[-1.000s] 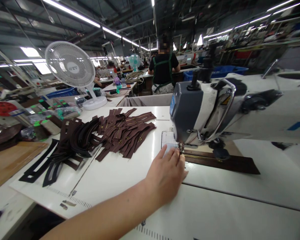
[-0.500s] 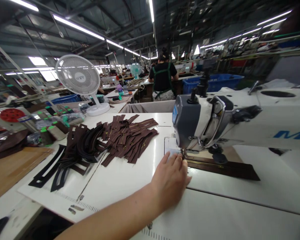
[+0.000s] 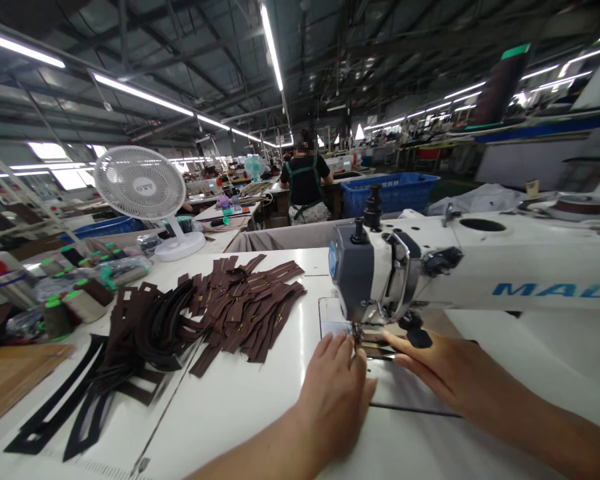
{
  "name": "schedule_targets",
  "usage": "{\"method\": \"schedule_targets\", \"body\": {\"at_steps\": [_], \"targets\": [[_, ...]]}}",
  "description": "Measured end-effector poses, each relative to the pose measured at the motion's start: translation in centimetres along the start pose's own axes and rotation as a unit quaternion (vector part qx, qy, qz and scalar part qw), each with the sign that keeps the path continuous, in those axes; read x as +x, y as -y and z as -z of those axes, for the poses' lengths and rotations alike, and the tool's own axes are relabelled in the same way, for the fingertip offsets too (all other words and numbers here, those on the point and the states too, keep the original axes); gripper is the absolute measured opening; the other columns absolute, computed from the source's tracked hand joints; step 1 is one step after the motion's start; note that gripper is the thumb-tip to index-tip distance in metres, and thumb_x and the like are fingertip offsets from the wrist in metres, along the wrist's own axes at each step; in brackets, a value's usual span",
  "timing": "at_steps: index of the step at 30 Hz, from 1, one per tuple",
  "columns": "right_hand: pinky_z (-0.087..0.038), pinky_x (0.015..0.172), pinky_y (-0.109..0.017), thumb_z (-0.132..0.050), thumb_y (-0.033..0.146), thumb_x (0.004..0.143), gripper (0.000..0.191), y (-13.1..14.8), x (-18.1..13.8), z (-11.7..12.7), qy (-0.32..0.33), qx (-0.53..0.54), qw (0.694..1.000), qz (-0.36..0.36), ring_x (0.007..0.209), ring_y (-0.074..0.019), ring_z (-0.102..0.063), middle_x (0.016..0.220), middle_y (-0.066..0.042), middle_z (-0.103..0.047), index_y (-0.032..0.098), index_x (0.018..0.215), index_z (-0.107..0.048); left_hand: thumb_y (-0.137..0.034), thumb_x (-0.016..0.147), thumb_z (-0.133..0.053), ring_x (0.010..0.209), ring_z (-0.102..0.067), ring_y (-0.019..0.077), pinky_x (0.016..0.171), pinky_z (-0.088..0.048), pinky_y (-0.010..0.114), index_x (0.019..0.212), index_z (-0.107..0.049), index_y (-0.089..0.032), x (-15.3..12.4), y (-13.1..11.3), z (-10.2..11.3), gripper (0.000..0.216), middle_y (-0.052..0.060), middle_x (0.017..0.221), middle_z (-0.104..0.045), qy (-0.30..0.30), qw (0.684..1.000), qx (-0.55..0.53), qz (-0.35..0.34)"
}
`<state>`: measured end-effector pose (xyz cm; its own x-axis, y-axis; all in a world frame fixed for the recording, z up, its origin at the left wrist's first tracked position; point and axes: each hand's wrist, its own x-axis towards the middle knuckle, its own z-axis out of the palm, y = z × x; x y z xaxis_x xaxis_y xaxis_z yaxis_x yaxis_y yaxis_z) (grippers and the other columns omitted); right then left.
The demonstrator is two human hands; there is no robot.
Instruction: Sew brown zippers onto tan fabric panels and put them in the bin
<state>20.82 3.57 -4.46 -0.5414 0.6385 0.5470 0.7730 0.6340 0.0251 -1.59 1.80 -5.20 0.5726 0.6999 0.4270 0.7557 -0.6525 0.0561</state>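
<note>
Right, so compared with half a second ago, a bare right hand (image 3: 445, 370) has come into view from the right, while the bare left hand (image 3: 333, 393) is still down by the needle area. Left's fingers lie close together, slightly bent, tips just beside the small shiny metal presser foot (image 3: 356, 330); can't tell if they're pinching anything. Right's fingertips are a bit parted and touching the dark brown flat fabric strip with a brass-toothed zipper (image 3: 373, 339), though whether it's a real grip I can't tell either. That strip sits between the two hands, right by the foot, its far end mostly hidden behind the right hand. Over it looms a glossy white sewing machine with a dark grey boxy nose (image 3: 353, 273). All this is on a smooth, shiny white tabletop (image 3: 260, 413). Further left there's a messy heap of crinkly brown fabric zippers with brassy teeth (image 3: 250, 313), touching a tangle of curved black and brown flat strips with cut-out slots (image 3: 165, 327). Beyond those: fuzzy-looking cone-shaped thread spools, cream one included (image 3: 85, 305), a round white plastic fan with a wire-like grille (image 3: 143, 183), and a ribbed blue plastic crate (image 3: 390, 193) out back.
</note>
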Motion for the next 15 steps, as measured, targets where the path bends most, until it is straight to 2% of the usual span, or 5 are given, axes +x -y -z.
{"method": "schedule_targets", "body": {"at_steps": [3, 7, 12, 15], "targets": [[-0.052, 0.053, -0.027, -0.035, 0.029, 0.098, 0.036, 0.5, 2.5, -1.5, 0.006, 0.027, 1.000, 0.006, 0.067, -0.0181, -0.067, 0.087, -0.006, -0.071, 0.023, 0.101, -0.070, -0.034, 0.091, -0.057, 0.122, -0.052, 0.0280, 0.104, -0.042, 0.045, 0.117, -0.056, -0.013, -0.1, 0.0, -0.3, 0.033, 0.016, 0.127, -0.057, -0.015, 1.000, 0.009, 0.016], [-0.054, 0.055, -0.027, -0.044, 0.019, 0.092, 0.031, 0.5, 2.8, -2.5, 0.002, 0.017, 1.000, 0.010, 0.066, -0.0192, -0.069, 0.086, -0.001, -0.073, 0.028, 0.092, -0.073, -0.035, 0.090, -0.059, 0.118, -0.055, 0.0268, 0.103, -0.044, 0.042, 0.118, -0.057, -0.013, 0.0, 0.2, -0.6, 0.036, 0.014, 0.123, -0.061, -0.020, 1.000, 0.015, 0.001], [-0.056, 0.052, -0.029, -0.036, 0.029, 0.097, 0.038, 0.0, 2.2, -3.0, -0.017, 0.009, 1.000, 0.000, 0.057, -0.0184, -0.067, 0.083, 0.000, -0.073, 0.029, 0.092, -0.074, -0.035, 0.092, -0.056, 0.115, -0.057, 0.0258, 0.101, -0.046, 0.040, 0.115, -0.058, -0.010, 0.2, 0.3, -0.5, 0.034, 0.013, 0.118, -0.064, -0.028, 0.999, 0.031, -0.027], [-0.054, 0.052, -0.025, -0.034, 0.032, 0.098, 0.040, -0.2, 2.3, -3.2, -0.026, 0.003, 1.000, -0.006, 0.054, -0.0156, -0.065, 0.080, 0.001, -0.073, 0.030, 0.092, -0.074, -0.035, 0.092, -0.055, 0.114, -0.058, 0.0250, 0.100, -0.047, 0.039, 0.113, -0.059, -0.010, 0.2, 0.4, -0.7, 0.033, 0.013, 0.117, -0.065, -0.041, 0.998, 0.029, -0.029]]}}
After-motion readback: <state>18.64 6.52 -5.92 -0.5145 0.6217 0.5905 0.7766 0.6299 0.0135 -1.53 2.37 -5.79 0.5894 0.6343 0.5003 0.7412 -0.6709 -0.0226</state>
